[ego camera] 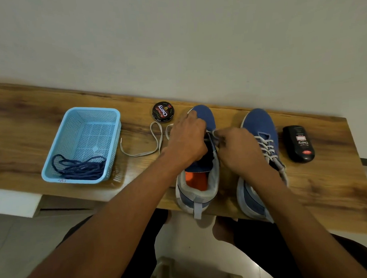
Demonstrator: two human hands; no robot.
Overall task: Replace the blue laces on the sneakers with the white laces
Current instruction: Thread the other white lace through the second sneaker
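Observation:
Two blue sneakers stand on the wooden bench, toes pointing away from me. The right sneaker [259,125] carries white laces [266,146] through its eyelets. Over the front of the left sneaker [204,115] my left hand [187,140] grips the shoe's left side, while my right hand [239,147] pinches a white lace at the eyelets. The free end of that white lace [141,153] trails left across the bench in loops. A bundle of dark blue laces [79,168] lies in the light blue basket [54,147].
A round black shoe-polish tin [163,111] sits behind the left sneaker. A black liquid-polish bottle [298,143] lies to the right of the right sneaker. The bench [22,123] backs onto a pale wall; its front edge runs under my forearms.

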